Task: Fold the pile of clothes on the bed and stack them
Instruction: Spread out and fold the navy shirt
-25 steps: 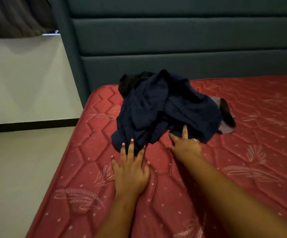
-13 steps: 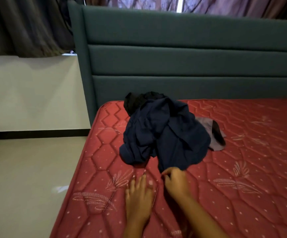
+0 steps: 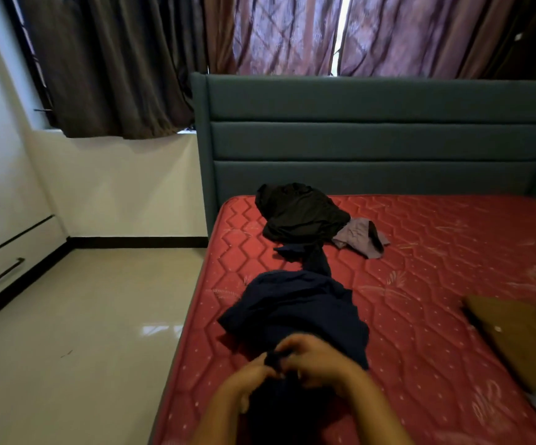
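Note:
A navy blue garment (image 3: 295,309) lies stretched out along the red mattress (image 3: 436,284), one thin end trailing back toward the pile. My left hand (image 3: 247,380) and my right hand (image 3: 318,361) both grip its near edge, fingers curled into the cloth. Farther back, near the headboard, a black garment (image 3: 298,213) lies crumpled. A small mauve-grey piece (image 3: 358,237) lies beside it on the right.
A brown folded cloth or board (image 3: 517,335) lies on the mattress at the right. The teal headboard (image 3: 379,139) stands behind the clothes. The bed's left edge drops to a glossy tiled floor (image 3: 83,332). White drawers (image 3: 6,261) line the left wall.
The navy garment has been pulled off the pile toward me, uncovering the black one. Both hands moved from resting on the mattress to gripping the navy cloth. The camera has tilted up and back.

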Demonstrator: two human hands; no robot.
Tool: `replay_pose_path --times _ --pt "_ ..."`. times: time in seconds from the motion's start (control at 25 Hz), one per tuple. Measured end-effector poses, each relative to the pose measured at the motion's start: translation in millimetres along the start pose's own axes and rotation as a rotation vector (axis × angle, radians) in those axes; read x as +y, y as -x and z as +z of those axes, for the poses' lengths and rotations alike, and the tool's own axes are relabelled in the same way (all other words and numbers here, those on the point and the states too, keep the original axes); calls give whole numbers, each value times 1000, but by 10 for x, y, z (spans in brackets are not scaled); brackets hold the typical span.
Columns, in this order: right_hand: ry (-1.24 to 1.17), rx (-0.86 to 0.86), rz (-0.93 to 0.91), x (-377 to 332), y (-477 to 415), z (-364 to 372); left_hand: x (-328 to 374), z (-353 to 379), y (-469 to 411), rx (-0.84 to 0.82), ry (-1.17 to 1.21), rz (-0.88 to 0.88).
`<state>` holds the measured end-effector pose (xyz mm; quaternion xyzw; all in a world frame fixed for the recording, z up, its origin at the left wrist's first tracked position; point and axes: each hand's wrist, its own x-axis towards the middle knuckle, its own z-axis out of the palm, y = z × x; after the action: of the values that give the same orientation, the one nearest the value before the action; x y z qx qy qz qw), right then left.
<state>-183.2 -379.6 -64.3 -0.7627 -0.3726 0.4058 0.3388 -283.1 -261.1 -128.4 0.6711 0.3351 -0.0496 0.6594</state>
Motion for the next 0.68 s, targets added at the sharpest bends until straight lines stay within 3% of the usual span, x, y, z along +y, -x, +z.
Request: replay_pose_path --times 0.08,0.12,0.24,0.36,0.48,0.56,0.68 --pt "207 341 92 -5 101 -89 58 68 429 -245 -78 -45" --pt "362 415 165 48 186 -72 96 75 592 -325 -180 -115" --pt "330 382 380 361 267 183 221 50 892 -254 -516 -210" --pt "428 180 437 528 342 261 292 67 1059 -2 -516 -120" --pt "720 -78 293 352 409 201 188 99 1011 -11 -533 -198" --pt "635 -121 145 169 446 175 39 149 825 42 -575 -207" --pt "370 -52 -86 -22 501 95 -22 168 621 278 -508 -79"
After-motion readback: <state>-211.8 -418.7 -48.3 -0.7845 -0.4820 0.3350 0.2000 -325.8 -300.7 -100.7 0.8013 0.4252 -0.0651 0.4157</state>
